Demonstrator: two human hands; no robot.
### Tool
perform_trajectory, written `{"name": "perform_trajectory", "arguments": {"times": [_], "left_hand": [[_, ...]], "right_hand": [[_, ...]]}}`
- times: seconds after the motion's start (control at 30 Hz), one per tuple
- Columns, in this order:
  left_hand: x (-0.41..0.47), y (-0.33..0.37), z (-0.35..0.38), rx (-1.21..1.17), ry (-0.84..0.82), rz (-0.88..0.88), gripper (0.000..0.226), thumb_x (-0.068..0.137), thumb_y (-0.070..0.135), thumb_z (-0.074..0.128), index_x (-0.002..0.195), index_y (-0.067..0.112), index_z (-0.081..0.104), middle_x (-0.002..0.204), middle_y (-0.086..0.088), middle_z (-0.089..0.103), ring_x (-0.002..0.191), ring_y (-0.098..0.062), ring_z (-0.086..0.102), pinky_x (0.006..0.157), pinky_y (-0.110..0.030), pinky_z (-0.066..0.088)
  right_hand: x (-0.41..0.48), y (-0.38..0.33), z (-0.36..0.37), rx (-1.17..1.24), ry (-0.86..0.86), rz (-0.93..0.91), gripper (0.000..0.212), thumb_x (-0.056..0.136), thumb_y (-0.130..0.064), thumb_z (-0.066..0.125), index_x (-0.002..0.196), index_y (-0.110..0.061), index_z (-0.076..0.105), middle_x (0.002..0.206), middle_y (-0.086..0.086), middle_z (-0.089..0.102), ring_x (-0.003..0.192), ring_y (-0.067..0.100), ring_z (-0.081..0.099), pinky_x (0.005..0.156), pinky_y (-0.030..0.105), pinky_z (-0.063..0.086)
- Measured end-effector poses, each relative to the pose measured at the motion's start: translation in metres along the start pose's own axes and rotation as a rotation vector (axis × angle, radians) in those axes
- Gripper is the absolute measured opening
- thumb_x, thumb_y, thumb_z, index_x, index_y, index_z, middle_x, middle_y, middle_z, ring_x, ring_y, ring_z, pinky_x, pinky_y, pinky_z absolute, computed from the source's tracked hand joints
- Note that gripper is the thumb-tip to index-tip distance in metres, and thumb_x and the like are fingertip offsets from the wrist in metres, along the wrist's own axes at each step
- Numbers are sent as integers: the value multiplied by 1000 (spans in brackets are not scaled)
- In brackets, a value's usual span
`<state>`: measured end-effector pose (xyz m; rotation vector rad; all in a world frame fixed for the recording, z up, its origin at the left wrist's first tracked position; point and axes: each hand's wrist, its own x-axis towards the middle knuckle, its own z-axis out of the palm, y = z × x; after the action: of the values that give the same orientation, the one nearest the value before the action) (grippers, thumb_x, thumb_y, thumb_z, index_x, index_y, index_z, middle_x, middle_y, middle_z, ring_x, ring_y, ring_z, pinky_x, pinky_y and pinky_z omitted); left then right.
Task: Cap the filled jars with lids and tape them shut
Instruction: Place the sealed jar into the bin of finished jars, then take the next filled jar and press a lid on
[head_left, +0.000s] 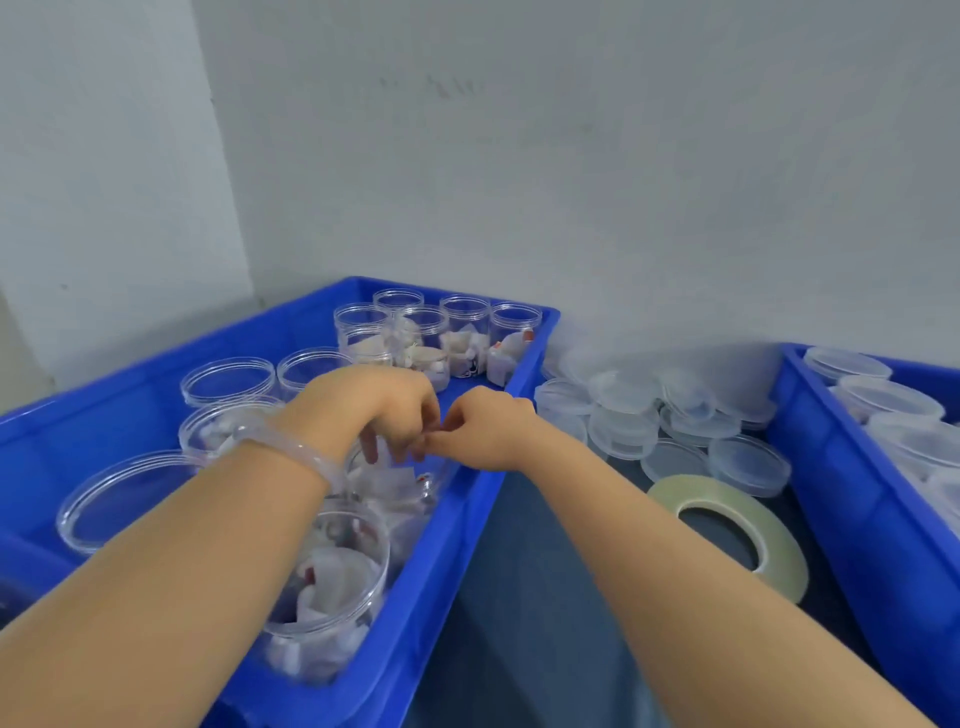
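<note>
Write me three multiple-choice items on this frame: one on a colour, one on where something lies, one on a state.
1. What colour is the left bin? A green; B blue; C grey.
2. Where does the tape lie? A in that bin; B hung on the wall; C flat on the table.
3. The jars at the bin's back are: A open; B capped; C tipped over.

Key:
1 B: its walls are plainly blue.
2 C: the roll lies flat on the dark table, beside loose lids.
3 A: their rims are bare, nothing closes them.
</note>
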<state>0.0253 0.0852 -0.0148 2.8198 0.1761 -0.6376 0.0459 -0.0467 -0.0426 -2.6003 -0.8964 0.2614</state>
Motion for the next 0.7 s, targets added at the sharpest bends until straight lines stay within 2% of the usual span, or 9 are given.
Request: {"name": "perform_trajectory", "arguments": {"times": [0.1, 0.17, 0.23, 0.3, 0.4, 0.47, 0.53, 0.6, 0.7], "left_hand": [[7, 10, 4, 25, 185, 14, 30, 84, -6, 53, 82, 20, 68, 92, -6, 69, 83, -26, 69, 68, -33, 58], [5, 16, 0, 6, 328, 47, 26, 86, -3, 56, 92, 16, 72, 87, -4, 66, 80, -23, 63, 67, -33, 52], [-1, 21, -14, -41, 508, 99, 22, 87, 1, 60, 99, 14, 74, 92, -5, 69, 88, -22, 62, 77, -34, 49], [-12, 32, -33, -109, 704, 156, 22, 85, 1, 61, 99, 13, 73, 100, -8, 71, 96, -23, 63, 82, -29, 46], [-31, 63, -62, -242, 940, 277, 19, 83, 5, 66, 98, 15, 74, 94, -4, 72, 91, -17, 65, 78, -22, 44], [-36, 87, -72, -438, 940, 382, 12, 81, 11, 71, 89, 20, 73, 81, 2, 71, 78, -12, 64, 73, -22, 48], [-30, 111, -65, -646, 828, 440, 10, 82, 12, 71, 79, 21, 69, 73, 3, 67, 70, -12, 61, 60, -17, 47], [-12, 133, -40, -880, 698, 400, 14, 87, 9, 64, 76, 18, 64, 82, -6, 68, 74, -17, 61, 60, -18, 50], [17, 149, 20, -1189, 618, 275, 22, 93, 15, 55, 72, 18, 58, 79, -3, 61, 74, -18, 59, 62, -21, 52]], "right_hand": [[-6, -1, -4, 53, 26, 12, 34, 85, -42, 61, 61, -24, 46, 63, -7, 47, 60, 9, 43, 66, 29, 32], [-8, 0, -7, 108, 107, 10, 31, 85, -23, 59, 60, -20, 41, 64, -2, 46, 65, 21, 48, 56, 28, 35], [-8, 2, -15, 149, 250, -24, 20, 88, -12, 50, 68, -14, 44, 74, 6, 52, 78, 29, 51, 61, 32, 41], [-7, 3, -31, 251, 446, -80, 14, 90, -8, 43, 79, -15, 48, 77, 4, 54, 80, 26, 48, 64, 29, 38], [-15, 9, -64, 642, 736, -163, 19, 93, -5, 46, 99, -12, 62, 85, -6, 57, 79, 9, 52, 64, 12, 38], [-27, 20, -83, 964, 814, -260, 23, 93, -1, 46, 107, -11, 61, 96, -2, 61, 75, -4, 60, 63, 6, 43], [-40, 37, -91, 1125, 856, -249, 26, 92, 1, 43, 97, -14, 63, 92, 2, 64, 77, -2, 64, 56, 6, 44], [-47, 54, -85, 1107, 877, -82, 32, 90, 3, 40, 88, -16, 65, 91, 6, 67, 89, 13, 64, 64, 12, 48], [-56, 81, -53, 1071, 881, 144, 33, 86, 7, 39, 83, -11, 67, 98, 22, 69, 85, 21, 62, 76, 27, 50]]}}
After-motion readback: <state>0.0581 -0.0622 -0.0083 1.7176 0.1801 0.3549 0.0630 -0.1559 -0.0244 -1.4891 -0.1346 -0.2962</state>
